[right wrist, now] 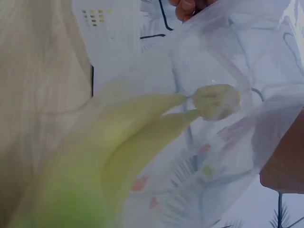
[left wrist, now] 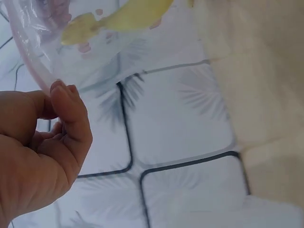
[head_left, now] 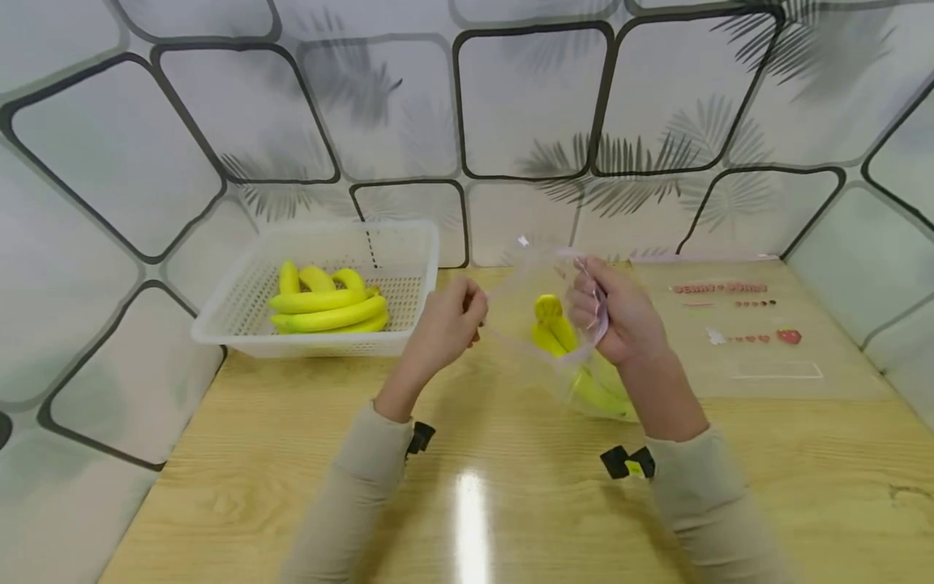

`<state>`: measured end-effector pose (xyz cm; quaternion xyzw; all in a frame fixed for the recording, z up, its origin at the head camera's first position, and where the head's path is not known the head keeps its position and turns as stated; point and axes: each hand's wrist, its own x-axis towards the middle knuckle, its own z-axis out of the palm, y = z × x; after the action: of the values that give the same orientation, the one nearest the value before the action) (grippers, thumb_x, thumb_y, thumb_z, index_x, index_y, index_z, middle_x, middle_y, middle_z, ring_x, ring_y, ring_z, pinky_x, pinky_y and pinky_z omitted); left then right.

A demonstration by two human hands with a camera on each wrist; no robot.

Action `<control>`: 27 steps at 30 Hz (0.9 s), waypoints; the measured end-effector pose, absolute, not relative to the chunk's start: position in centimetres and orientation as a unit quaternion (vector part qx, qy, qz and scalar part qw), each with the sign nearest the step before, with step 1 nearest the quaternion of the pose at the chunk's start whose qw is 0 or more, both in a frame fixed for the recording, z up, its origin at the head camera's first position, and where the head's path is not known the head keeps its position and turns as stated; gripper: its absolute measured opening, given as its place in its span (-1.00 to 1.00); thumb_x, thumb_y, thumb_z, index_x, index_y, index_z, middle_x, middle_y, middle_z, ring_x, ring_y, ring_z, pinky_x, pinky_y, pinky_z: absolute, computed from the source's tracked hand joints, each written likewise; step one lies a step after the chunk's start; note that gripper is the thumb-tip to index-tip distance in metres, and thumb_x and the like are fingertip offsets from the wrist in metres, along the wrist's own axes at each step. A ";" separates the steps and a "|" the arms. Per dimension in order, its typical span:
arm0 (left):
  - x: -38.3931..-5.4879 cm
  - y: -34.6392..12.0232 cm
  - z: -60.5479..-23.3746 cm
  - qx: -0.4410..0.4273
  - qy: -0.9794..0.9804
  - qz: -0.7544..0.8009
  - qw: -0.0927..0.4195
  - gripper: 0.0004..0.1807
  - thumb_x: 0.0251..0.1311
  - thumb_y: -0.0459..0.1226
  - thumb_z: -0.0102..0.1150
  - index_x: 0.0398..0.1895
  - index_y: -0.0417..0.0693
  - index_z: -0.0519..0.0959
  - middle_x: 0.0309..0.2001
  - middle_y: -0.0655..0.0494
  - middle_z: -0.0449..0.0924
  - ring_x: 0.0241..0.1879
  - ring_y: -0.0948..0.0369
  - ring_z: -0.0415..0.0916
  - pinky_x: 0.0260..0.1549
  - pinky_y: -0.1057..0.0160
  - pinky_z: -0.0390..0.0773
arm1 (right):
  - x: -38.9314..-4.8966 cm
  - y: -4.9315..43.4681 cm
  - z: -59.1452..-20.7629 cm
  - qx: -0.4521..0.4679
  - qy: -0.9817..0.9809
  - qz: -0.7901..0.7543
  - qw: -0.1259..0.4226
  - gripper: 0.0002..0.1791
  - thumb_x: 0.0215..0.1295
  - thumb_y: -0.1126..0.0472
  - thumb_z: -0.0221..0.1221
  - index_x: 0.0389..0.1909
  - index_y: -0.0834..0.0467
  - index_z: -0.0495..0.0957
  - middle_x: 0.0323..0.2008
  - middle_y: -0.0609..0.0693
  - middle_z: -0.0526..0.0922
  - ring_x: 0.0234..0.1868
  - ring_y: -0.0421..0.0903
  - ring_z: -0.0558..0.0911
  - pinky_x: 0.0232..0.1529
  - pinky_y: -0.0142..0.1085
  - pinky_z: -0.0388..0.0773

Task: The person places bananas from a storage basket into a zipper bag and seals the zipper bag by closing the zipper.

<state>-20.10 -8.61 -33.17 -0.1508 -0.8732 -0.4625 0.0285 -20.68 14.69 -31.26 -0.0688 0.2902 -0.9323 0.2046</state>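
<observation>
A clear plastic bag [head_left: 511,312] with a pinkish rim hangs between the two hands. My left hand [head_left: 447,318] pinches the left side of its rim between thumb and fingers, as the left wrist view shows at the fingertips [left wrist: 61,95]. On the opposite side, my right hand [head_left: 623,316] grips the gathered rim with curled fingers. Inside the bag is a bunch of yellow bananas [head_left: 552,334], joined at a thick stem; their lower ends [head_left: 601,395] show blurred through the plastic. The right wrist view has these bananas [right wrist: 137,137] close up, stem toward the bag's mouth.
A white perforated basket [head_left: 248,347] stands at the left with several bananas [head_left: 328,312] in it. To the right, another clear bag [head_left: 773,369] with pink print lies flat on the wooden table [head_left: 292,470]. A patterned cloth wall [head_left: 533,105] encloses the back and sides.
</observation>
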 end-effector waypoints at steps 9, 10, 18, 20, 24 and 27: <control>-21.6 -6.7 -24.8 -0.192 -0.902 -0.367 0.121 -0.83 0.50 -0.32 -0.20 -0.28 -0.14 0.38 -0.46 0.03 0.50 -0.58 0.17 0.40 -0.56 0.28 0.40 | -21.5 18.1 -25.4 -0.057 0.303 -0.929 0.202 -0.84 0.61 0.17 -0.17 -0.14 0.21 0.21 -0.60 -0.01 0.31 -0.67 -0.20 0.15 -0.72 -0.41 0.23; -21.7 -6.5 -23.9 -0.199 -0.906 -0.350 0.132 -0.83 0.49 -0.34 -0.19 -0.30 -0.15 0.38 -0.47 0.03 0.48 -0.59 0.17 0.35 -0.55 0.28 0.35 | -21.5 18.4 -24.9 -0.059 0.306 -0.929 0.200 -0.84 0.61 0.17 -0.18 -0.13 0.21 0.21 -0.59 -0.01 0.30 -0.67 -0.19 0.14 -0.71 -0.41 0.22; -22.9 -4.9 -20.0 -0.194 -0.940 -0.259 0.109 -0.82 0.47 -0.38 -0.20 -0.29 -0.19 0.42 -0.43 0.02 0.48 -0.55 0.19 0.30 -0.49 0.30 0.28 | -22.0 19.5 -22.3 -0.050 0.377 -0.910 0.167 -0.83 0.61 0.17 -0.16 -0.13 0.21 0.24 -0.57 -0.03 0.26 -0.64 -0.22 0.09 -0.71 -0.44 0.19; -23.2 -5.0 -20.2 -0.186 -0.942 -0.261 0.104 -0.81 0.47 -0.38 -0.20 -0.26 -0.20 0.44 -0.36 -0.01 0.57 -0.54 0.19 0.36 -0.48 0.29 0.31 | -22.0 19.6 -21.9 -0.045 0.373 -0.911 0.174 -0.81 0.60 0.16 -0.16 -0.16 0.22 0.27 -0.58 -0.03 0.27 -0.65 -0.22 0.10 -0.71 -0.44 0.20; -23.4 -5.1 -20.9 -0.180 -0.936 -0.282 0.108 -0.82 0.47 -0.38 -0.19 -0.27 -0.19 0.45 -0.31 -0.02 0.62 -0.51 0.16 0.42 -0.46 0.28 0.35 | -22.1 19.9 -21.5 -0.057 0.378 -0.910 0.162 -0.81 0.59 0.20 -0.12 -0.21 0.24 0.31 -0.62 -0.02 0.31 -0.68 -0.21 0.18 -0.72 -0.45 0.26; -23.5 -4.9 -21.5 -0.187 -0.932 -0.286 0.120 -0.83 0.45 -0.38 -0.16 -0.30 -0.18 0.43 -0.35 -0.01 0.60 -0.51 0.16 0.42 -0.46 0.28 0.35 | -22.2 20.0 -21.5 -0.053 0.401 -0.903 0.144 -0.83 0.58 0.21 -0.08 -0.21 0.24 0.34 -0.64 -0.04 0.32 -0.70 -0.21 0.23 -0.73 -0.46 0.28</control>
<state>-23.51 -4.90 -21.52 -0.1870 -0.9320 -0.2862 0.1205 -22.22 19.96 -21.45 -0.0527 0.4015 -0.9029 0.1443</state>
